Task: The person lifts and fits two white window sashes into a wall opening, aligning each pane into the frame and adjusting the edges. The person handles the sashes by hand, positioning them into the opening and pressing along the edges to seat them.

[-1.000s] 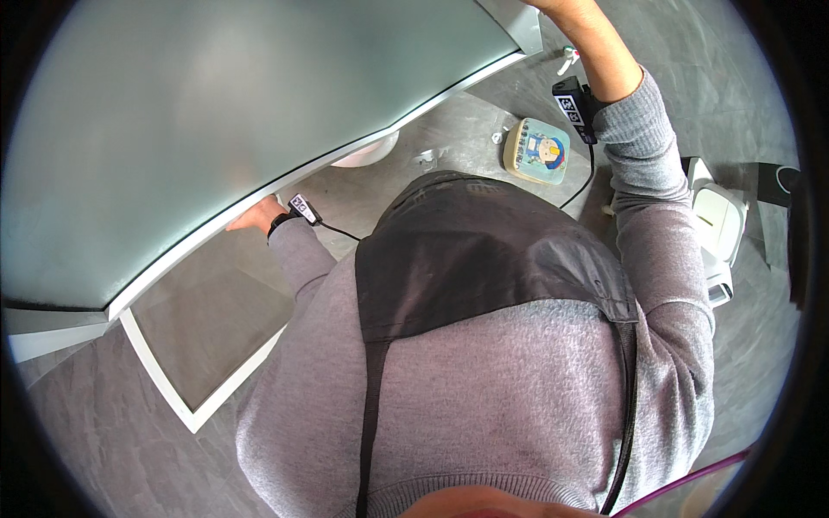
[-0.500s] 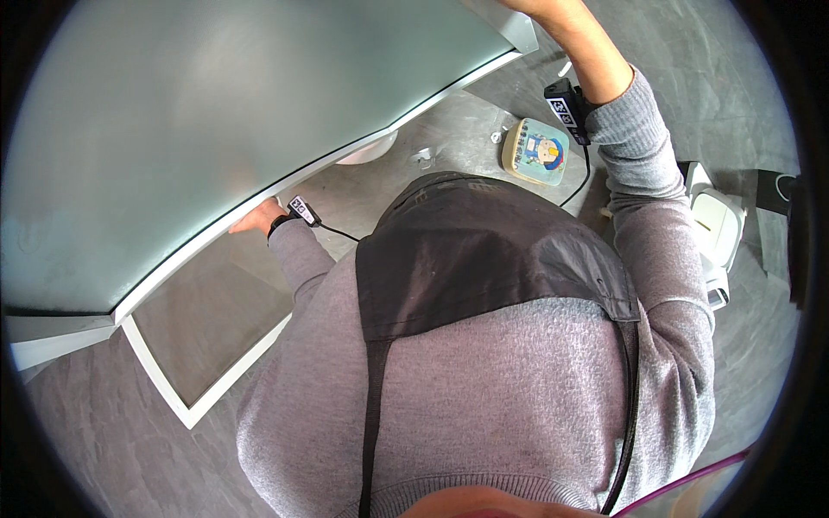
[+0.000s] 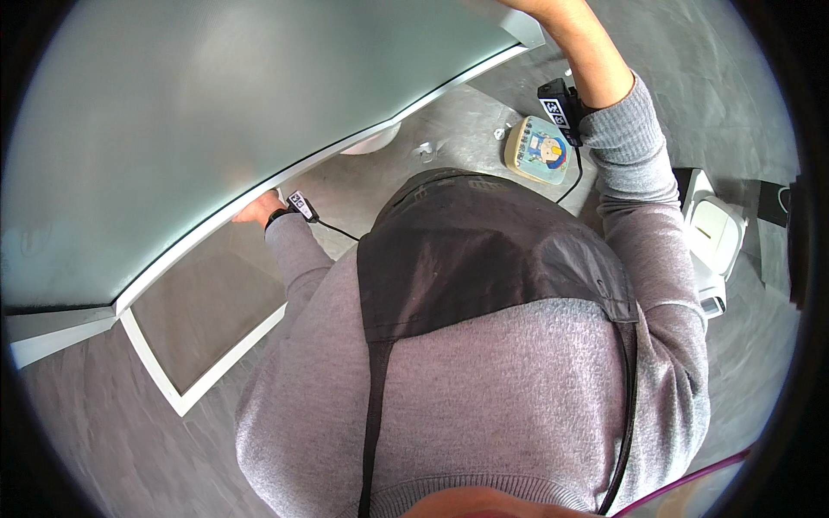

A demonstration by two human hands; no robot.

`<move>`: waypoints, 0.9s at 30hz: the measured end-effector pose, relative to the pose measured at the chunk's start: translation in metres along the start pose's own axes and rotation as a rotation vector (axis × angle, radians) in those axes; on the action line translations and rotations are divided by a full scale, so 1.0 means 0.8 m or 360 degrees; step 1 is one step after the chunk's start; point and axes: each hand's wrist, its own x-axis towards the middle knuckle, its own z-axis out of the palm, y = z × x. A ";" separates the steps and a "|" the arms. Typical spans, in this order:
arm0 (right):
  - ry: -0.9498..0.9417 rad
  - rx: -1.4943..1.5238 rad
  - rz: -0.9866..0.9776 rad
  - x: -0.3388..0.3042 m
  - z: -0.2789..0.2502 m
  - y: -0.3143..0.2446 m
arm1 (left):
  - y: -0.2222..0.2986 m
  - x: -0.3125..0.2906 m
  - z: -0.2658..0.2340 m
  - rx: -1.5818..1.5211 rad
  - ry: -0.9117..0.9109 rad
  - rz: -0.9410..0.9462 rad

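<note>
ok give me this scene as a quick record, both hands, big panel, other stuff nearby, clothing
left hand: at the big panel's white frame edge, fingers partly hidden
right hand: near panel's right end, mostly cut off by picture top; hold unclear
big panel: frosted glass panel
nearby: white-framed grey panel, blue-lidded cartoon box
clothing: grey sweater, black apron

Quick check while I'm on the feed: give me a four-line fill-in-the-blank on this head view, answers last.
The left hand is at the ____-coloured edge of the frosted glass panel.
The right hand is partly cut off by the picture's ____ edge.
The apron is coloured ____.
In the picture, the cartoon-printed box lies to the ____ of the pale bowl.

Missing words: white; top; black; right.
</note>
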 end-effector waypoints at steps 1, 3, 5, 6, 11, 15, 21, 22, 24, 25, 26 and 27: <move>0.0004 0.0034 0.0025 0.001 0.000 0.001 | 0.000 -0.001 0.001 -0.0163 0.0031 -0.0077; 0.0039 -0.0040 -0.0045 0.001 0.000 0.001 | 0.000 -0.001 0.002 -0.0022 0.0087 -0.0043; 0.0065 -0.0116 -0.0088 0.000 -0.001 0.001 | 0.000 0.000 0.002 0.0055 0.0135 -0.0026; 0.0064 -0.0155 -0.0091 -0.001 -0.002 0.002 | 0.000 0.000 0.002 0.0071 0.0158 -0.0037; 0.0157 -0.0202 -0.0213 -0.006 -0.003 0.002 | -0.004 0.004 -0.003 -0.0006 0.0201 -0.0133; 0.0155 -0.0261 -0.0223 -0.007 -0.001 0.002 | -0.009 0.013 -0.008 0.0088 0.0241 -0.0063; 0.0147 -0.0323 -0.0245 -0.008 0.000 0.006 | -0.011 0.021 -0.013 0.0170 0.0234 -0.0068; 0.0143 -0.0316 -0.0238 -0.009 0.001 0.007 | -0.011 0.020 -0.014 0.0161 0.0230 -0.0083; 0.0154 -0.0299 -0.0235 -0.009 0.004 0.009 | -0.010 0.017 -0.013 0.0068 0.0296 -0.0100; 0.0158 -0.0291 -0.0235 -0.010 0.005 0.010 | -0.009 0.015 -0.013 -0.0011 0.0314 -0.0109; 0.0172 -0.0280 -0.0260 -0.009 0.007 0.010 | -0.009 0.014 -0.012 0.0062 0.0310 -0.0098; 0.0185 -0.0269 -0.0284 -0.009 0.008 0.010 | -0.009 0.013 -0.012 0.0107 0.0290 -0.0087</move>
